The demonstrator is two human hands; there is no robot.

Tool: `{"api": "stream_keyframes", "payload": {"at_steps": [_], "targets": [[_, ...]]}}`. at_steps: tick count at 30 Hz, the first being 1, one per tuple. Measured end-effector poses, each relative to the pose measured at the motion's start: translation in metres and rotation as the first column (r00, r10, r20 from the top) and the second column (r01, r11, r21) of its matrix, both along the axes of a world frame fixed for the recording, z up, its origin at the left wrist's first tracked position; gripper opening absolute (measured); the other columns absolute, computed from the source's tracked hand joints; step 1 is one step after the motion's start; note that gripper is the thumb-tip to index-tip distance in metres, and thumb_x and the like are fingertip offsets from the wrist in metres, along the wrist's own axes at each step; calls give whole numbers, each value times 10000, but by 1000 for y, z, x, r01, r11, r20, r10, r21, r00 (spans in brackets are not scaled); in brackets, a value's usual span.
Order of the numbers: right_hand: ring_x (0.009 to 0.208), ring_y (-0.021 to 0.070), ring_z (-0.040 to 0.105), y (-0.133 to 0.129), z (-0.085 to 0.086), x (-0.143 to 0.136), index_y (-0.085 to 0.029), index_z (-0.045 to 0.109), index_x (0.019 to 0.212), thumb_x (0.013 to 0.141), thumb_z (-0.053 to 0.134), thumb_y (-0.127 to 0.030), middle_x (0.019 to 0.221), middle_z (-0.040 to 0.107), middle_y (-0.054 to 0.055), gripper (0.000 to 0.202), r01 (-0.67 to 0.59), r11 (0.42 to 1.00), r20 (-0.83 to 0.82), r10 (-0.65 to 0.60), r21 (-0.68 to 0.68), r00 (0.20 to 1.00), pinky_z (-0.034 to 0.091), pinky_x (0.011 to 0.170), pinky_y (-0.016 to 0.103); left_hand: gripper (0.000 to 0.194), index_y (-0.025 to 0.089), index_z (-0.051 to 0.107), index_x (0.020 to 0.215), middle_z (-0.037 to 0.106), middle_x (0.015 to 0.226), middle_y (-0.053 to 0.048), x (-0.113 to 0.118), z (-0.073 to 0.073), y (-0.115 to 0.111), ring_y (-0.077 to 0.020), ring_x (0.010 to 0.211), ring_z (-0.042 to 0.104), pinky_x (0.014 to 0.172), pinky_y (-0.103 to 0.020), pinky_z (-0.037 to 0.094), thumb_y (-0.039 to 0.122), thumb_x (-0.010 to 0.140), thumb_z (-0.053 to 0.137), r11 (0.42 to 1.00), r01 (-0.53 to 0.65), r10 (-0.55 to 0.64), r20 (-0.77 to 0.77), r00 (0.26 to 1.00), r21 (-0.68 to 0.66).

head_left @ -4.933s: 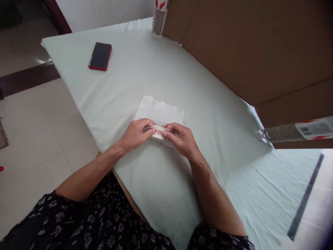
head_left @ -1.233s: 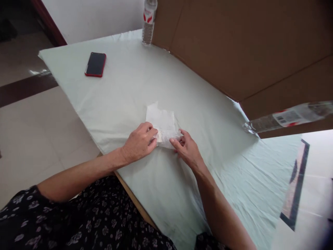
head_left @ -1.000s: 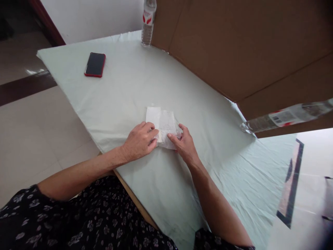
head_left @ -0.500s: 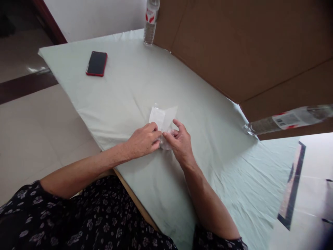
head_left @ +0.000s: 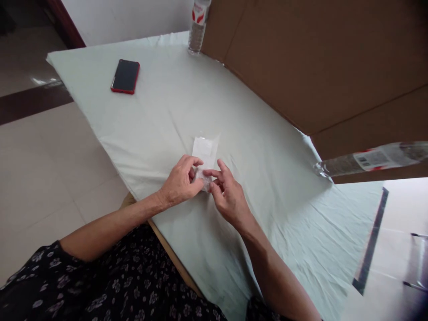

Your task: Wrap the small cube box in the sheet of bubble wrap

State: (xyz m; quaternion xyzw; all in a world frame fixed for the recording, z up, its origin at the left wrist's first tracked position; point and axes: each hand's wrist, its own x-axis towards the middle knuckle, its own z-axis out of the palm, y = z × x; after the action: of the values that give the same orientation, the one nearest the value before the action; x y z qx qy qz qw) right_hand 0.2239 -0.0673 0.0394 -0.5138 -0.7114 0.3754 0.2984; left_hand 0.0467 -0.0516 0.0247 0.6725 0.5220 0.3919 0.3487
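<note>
A small packet of crinkled clear plastic with a white paper-like sheet [head_left: 203, 148] lies on the cloth between my hands. My left hand [head_left: 182, 178] is at its left side, thumb and forefinger apart in a curve, with the thumb tip against the crumpled near end. From the right, my right hand [head_left: 230, 194] reaches in with its fingers spread. Its forefinger lies across the packet and its thumb is by the lower right edge. Fingertips hide part of the near end, and what the plastic contains, if anything, I cannot make out.
A pale green cloth [head_left: 157, 102] covers the table. A phone in a red case [head_left: 125, 76] lies at the far left. Brown cardboard [head_left: 301, 58] stands along the right, with a water bottle [head_left: 198, 29] at its far corner and another bottle [head_left: 371, 159] at its near corner.
My fingers have loosened and spread from a tighter pinch on the packet. The white sheet's right flap, which stuck out before, now lies closer in. The view has shifted slightly.
</note>
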Motion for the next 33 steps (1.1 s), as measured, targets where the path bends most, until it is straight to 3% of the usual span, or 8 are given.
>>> {"api": "stream_keyframes", "payload": {"at_steps": [3,6,8,11,14,22,26,33], "targets": [[840,199,711,0,2,1,-171,264,1581,941,429,-175,1343,694,167,661,-56,996,147,45,70,988,587,804,431,141,189,542,870,546,877,-6,9,-2,-2,-116,691,501,697,-283,497,199,802,666,995,-98,98,-3,995,28],[777,186,706,9,4,6,-197,332,1553,934,437,-175,1247,743,128,628,-73,997,115,69,37,991,589,769,413,125,200,527,834,528,858,-2,15,-6,-3,-130,716,497,701,-283,487,126,812,626,990,-124,126,-33,991,61],[729,166,688,17,2,12,-227,436,1484,929,487,-206,1142,771,83,558,-5,999,-6,5,33,1000,588,748,386,151,206,528,859,539,896,-7,17,-8,-3,-132,726,509,709,-283,496,93,801,609,989,-139,142,-53,988,56],[746,159,674,28,-5,20,-246,590,1300,918,590,-297,1012,757,40,386,210,976,-201,-196,54,960,583,745,362,207,209,549,939,556,971,-17,17,-9,-3,-130,733,530,740,-299,525,99,784,630,987,-154,158,-89,983,47],[735,161,648,33,-15,27,-232,677,1121,890,655,-367,889,714,18,268,295,954,-205,-280,47,938,559,715,345,226,198,594,1001,563,1012,-33,15,-9,-1,-126,722,545,751,-308,543,126,792,644,992,-119,123,-126,984,40],[846,179,652,49,-31,15,-230,759,1062,967,538,-278,947,711,58,246,10,965,-1,-10,260,1000,533,766,330,284,169,652,1092,564,974,-43,13,-5,2,-168,809,601,834,-345,565,155,809,639,998,-67,68,-218,974,12],[849,182,648,60,-29,11,-236,778,1048,975,524,-272,900,680,53,267,-79,966,63,66,246,996,520,774,325,421,213,607,1266,560,1062,-61,11,-4,0,-190,908,603,855,-339,560,158,849,597,996,-14,36,-258,965,86],[765,147,617,74,-27,14,-233,785,957,921,579,-279,852,657,26,214,-101,984,40,96,149,995,500,715,287,299,170,685,1143,547,1065,-79,9,-1,3,-165,801,581,805,-343,568,178,875,554,996,71,-46,-340,939,62]]}}
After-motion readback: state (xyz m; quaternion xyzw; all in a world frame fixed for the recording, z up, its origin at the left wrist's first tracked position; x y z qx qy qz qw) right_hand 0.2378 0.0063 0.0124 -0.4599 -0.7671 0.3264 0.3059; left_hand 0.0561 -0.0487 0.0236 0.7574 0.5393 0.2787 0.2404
